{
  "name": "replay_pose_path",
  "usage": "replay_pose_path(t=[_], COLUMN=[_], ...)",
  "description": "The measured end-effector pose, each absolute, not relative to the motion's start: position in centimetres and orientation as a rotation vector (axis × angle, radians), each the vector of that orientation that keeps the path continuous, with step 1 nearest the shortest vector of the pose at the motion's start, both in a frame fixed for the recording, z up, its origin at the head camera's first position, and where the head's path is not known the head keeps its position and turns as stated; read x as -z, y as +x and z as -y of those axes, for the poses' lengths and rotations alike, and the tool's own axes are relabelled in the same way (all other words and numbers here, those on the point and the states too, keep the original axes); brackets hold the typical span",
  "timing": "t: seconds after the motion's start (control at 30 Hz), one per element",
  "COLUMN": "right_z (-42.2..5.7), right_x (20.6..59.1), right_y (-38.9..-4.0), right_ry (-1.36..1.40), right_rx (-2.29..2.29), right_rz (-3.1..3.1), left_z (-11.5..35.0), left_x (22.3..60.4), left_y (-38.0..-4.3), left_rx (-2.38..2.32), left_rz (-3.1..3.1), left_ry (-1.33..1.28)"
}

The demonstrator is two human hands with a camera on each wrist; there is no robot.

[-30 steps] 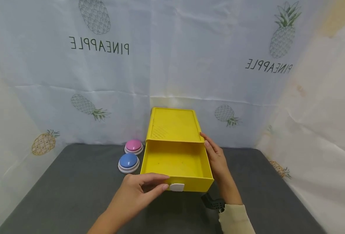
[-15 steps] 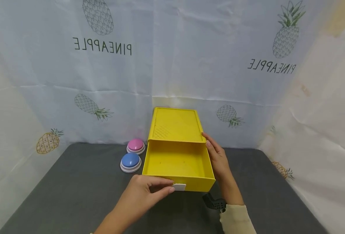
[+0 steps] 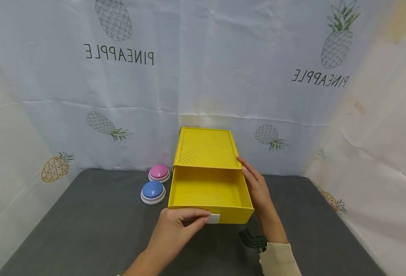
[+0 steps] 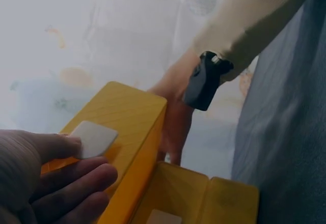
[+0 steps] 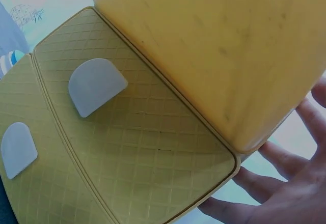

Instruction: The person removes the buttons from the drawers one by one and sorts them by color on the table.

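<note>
A yellow drawer cabinet [image 3: 208, 147] stands at the back middle of the table, its top drawer [image 3: 206, 191] pulled out with nothing inside. On that drawer's front is a white tab handle [image 4: 94, 138]. My left hand [image 3: 177, 234] pinches the tab, thumb on its near edge in the left wrist view. My right hand [image 3: 258, 189] rests along the cabinet's right side, with a fingertip at the top edge. In the right wrist view its fingers spread beside the cabinet. Below are lower drawer fronts [image 5: 168, 147], shut flush, with white tabs [image 5: 97, 85].
Left of the cabinet, a blue push button [image 3: 153, 189] and a pink push button [image 3: 159, 171] sit on white bases. A dark grey cloth covers the table [image 3: 85, 222]. Pineapple-print curtains [image 3: 216, 76] hang behind and at both sides.
My left hand has moved right along the drawer front and its fingers now cover part of the white tab. The drawer has slid in slightly. My right hand stays at the cabinet's side.
</note>
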State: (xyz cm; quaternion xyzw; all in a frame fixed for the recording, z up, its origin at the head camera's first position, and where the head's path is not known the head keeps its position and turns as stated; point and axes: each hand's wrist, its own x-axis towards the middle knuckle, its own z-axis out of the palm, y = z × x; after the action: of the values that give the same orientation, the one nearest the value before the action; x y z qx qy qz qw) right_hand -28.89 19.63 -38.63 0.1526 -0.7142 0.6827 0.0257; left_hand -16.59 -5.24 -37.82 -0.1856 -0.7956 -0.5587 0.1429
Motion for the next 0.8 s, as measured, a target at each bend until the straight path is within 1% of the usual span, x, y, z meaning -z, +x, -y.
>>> replay_pose_path(t=[0.43,0.8], right_z=[-18.7,-18.7], right_x=[38.3,38.2], right_y=[-28.6,-28.5], right_ry=[0.5,0.496], right_rx=[-2.284,-2.236], right_rz=[2.051,2.076], left_z=[6.0,5.8], left_x=[37.8,37.7], left_y=[-18.1,-20.2], left_rx=[1.61,1.655], left_rz=[2.288,2.318], left_ry=[-0.531,-0.477])
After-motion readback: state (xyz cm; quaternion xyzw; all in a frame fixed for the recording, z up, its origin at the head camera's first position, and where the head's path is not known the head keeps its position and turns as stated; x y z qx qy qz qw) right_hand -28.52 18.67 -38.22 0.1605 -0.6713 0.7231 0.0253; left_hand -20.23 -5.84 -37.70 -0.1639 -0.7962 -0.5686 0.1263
